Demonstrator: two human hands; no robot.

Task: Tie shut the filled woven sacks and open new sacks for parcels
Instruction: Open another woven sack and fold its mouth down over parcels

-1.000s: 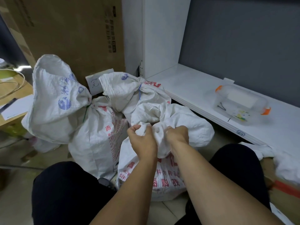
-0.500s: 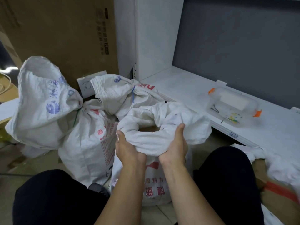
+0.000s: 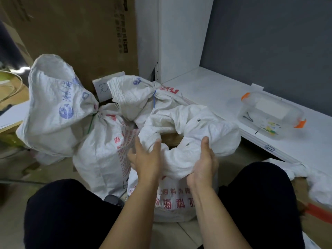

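Note:
A white woven sack (image 3: 172,200) with red print stands between my knees. Its rolled rim (image 3: 194,126) lies open, and a brown parcel (image 3: 170,139) shows inside. My left hand (image 3: 145,157) touches the near left of the rim with straight, spread fingers. On the near right my right hand (image 3: 203,159) holds the rim, thumb up against the cloth and fingers hidden under the fold. Behind stand two tied sacks: one with blue print (image 3: 53,108) and a green tie, and one (image 3: 133,94) with a blue tie.
A red-printed sack (image 3: 102,151) leans at the left of mine. A clear plastic box (image 3: 271,115) with orange clasps sits on the low white shelf (image 3: 206,90) at the right. A big cardboard box (image 3: 71,33) stands behind. More white sacking (image 3: 319,184) lies on a carton at the right edge.
Both hands first bunched the sack's mouth together, then spread it open and slid down to the near rim. My left hand has since loosened its grip and straightened its fingers.

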